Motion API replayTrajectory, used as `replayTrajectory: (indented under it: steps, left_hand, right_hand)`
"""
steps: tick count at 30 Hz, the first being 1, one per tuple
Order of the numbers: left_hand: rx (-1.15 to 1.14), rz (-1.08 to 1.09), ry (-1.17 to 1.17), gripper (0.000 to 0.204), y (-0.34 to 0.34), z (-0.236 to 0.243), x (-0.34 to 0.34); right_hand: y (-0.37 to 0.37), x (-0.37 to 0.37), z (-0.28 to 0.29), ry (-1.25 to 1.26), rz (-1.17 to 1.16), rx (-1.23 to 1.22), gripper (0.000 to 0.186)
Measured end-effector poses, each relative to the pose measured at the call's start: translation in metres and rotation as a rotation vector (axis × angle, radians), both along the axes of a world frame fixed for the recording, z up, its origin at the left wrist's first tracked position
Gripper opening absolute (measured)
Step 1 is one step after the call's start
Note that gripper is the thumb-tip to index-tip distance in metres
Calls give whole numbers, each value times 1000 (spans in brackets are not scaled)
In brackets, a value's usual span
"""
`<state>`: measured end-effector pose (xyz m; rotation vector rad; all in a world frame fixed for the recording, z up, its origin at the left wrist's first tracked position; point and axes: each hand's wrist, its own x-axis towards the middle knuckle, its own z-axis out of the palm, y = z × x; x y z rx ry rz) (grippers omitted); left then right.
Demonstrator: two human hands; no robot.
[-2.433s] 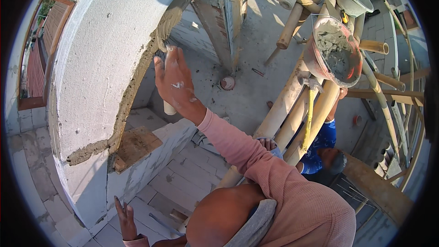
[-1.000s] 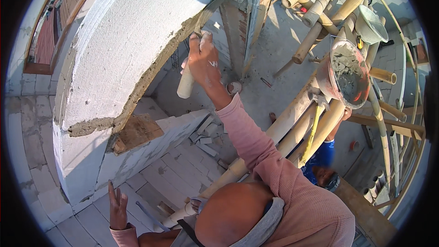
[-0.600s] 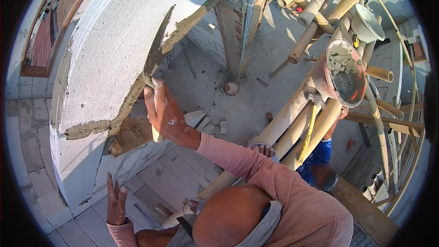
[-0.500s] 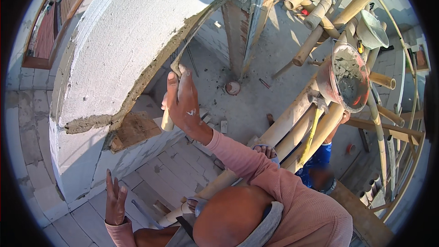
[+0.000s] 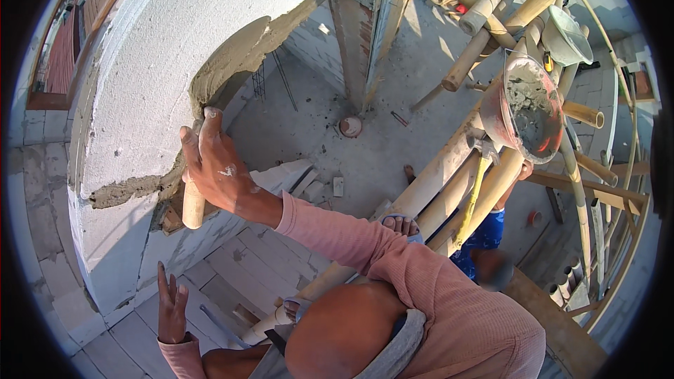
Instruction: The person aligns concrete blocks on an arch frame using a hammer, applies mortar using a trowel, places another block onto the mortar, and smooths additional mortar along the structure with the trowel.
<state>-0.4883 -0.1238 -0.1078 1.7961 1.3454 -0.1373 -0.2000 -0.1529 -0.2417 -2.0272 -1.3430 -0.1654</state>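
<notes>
My right hand [image 5: 221, 172] is closed around the wooden handle of a trowel [image 5: 193, 207], in front of a curved white wall arch [image 5: 147, 91]. The trowel's blade looks coated with grey mortar and rests along the arch's rough inner edge, its tip up and to the right. More mortar [image 5: 130, 191] shows on the arch's lower end. At the lower left, my left hand [image 5: 172, 305] is raised with fingers stretched, holding nothing, apart from the wall below the arch. To the right, a reddish bucket [image 5: 526, 109] of wet mortar sits on bamboo poles [image 5: 449, 175].
A hammer with a yellow handle [image 5: 472, 203] leans on the poles below the bucket. A pale green basin [image 5: 567, 36] stands behind it. Another person in blue shorts [image 5: 484, 242] is beyond the poles at the right. A small bucket [image 5: 350, 126] stands on the floor far below.
My right hand has moved down and left along the arch with the trowel, whose blade has turned from edge-on to broad against the edge. My left hand stays nearly still.
</notes>
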Motion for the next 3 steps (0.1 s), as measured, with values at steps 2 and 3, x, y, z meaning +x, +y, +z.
replayTrajectory:
  steps: [2,3]
  left_hand:
    - [-4,-26,-13,84,1,-3,4]
    - [-2,-44,-20,85,3,-3,3]
  right_hand:
    - [0,-15,-8,67,11,188,72]
    - [2,-14,-10,60,10,191,72]
